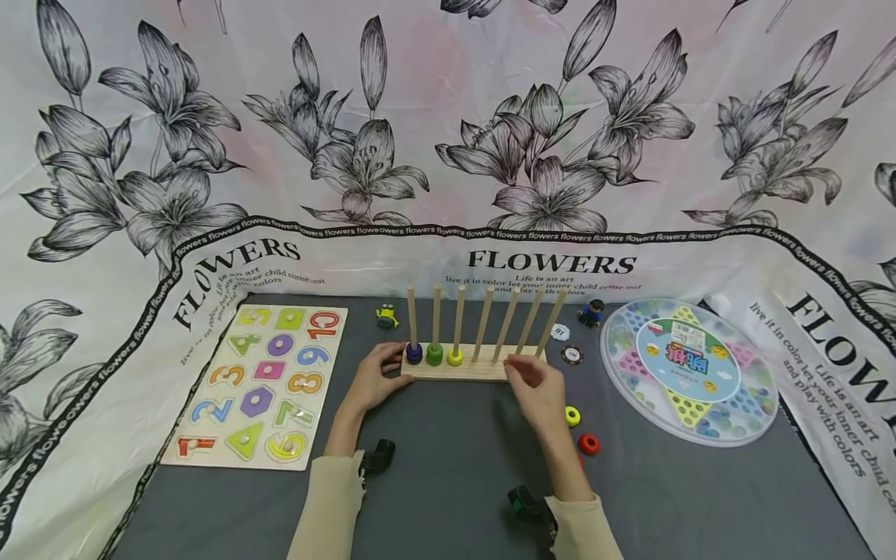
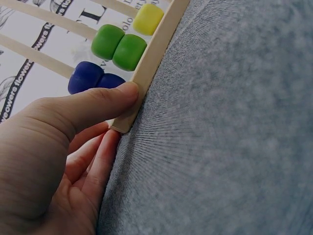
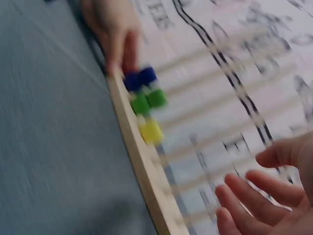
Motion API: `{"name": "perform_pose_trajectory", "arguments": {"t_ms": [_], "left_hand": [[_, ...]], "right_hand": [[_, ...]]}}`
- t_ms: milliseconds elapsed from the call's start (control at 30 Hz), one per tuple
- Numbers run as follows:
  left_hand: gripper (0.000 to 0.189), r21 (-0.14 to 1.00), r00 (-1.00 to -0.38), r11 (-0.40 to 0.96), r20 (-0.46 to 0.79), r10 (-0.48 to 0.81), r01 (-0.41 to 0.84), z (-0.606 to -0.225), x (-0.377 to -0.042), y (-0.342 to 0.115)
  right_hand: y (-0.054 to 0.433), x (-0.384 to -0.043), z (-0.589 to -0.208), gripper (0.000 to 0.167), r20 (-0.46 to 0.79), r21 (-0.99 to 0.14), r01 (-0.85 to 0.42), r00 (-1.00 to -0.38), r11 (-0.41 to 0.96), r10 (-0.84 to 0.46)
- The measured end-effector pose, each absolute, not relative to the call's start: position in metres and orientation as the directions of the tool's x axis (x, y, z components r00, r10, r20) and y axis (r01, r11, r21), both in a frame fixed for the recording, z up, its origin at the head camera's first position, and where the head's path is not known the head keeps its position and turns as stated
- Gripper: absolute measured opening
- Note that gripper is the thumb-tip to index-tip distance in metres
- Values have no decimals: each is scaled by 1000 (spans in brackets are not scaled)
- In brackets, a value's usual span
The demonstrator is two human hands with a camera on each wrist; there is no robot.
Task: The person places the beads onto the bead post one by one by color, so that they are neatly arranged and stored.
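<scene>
Rack [image 1: 479, 372] sits mid-table on grey cloth [image 1: 434, 482], seven upright pegs [image 1: 458, 319], beads on the leftmost three. Left hand [image 1: 374, 379] grasps the left end, thumb [image 2: 105, 100] on the base edge, fingers around the end. Right hand [image 1: 539, 389] is by the right end, fingers loosely bent and grasping nothing visible; contact there, can't tell.

Risks, my guess: one-sided grip could let the rack swivel if the left hand pulls. Right fingers could knock the tall pegs if they swing inward. Right forearm could nudge the loose yellow bead [image 1: 573, 416] or red bead [image 1: 589, 444] beside it; round shapes, likely to roll.

Views: left wrist splits the stacks clearly, two blue beads [image 2: 86, 77], two green beads [image 2: 108, 42], one yellow bead [image 2: 148, 19]; head view blurs the pairs together. Right wrist, though smeary, shows spread fingertips that head view hides. Only head view gets the loose beads.
</scene>
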State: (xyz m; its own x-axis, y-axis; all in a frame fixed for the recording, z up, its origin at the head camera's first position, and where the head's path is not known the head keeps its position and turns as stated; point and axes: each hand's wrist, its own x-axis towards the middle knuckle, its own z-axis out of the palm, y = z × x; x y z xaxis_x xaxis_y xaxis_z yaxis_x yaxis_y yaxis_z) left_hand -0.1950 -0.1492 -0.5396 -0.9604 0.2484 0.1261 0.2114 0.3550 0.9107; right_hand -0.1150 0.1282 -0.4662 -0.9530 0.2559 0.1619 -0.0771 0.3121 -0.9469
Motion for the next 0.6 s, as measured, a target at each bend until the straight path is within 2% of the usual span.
{"name": "perform_pose_trajectory", "arguments": {"t_ms": [100, 367, 600], "left_hand": [[65, 911, -961, 355, 124, 248, 209, -541, -194, -150], [65, 915, -960, 346, 120, 251, 205, -538, -196, -151], [65, 913, -960, 354, 113, 257, 202, -538, -195, -150]], "right_hand": [[155, -112, -465, 21, 124, -941, -42, -966, 336, 228], [225, -102, -481, 31, 69, -851, 0, -991, 525, 111], [251, -86, -494, 35, 9, -840, -50, -997, 541, -78]]}}
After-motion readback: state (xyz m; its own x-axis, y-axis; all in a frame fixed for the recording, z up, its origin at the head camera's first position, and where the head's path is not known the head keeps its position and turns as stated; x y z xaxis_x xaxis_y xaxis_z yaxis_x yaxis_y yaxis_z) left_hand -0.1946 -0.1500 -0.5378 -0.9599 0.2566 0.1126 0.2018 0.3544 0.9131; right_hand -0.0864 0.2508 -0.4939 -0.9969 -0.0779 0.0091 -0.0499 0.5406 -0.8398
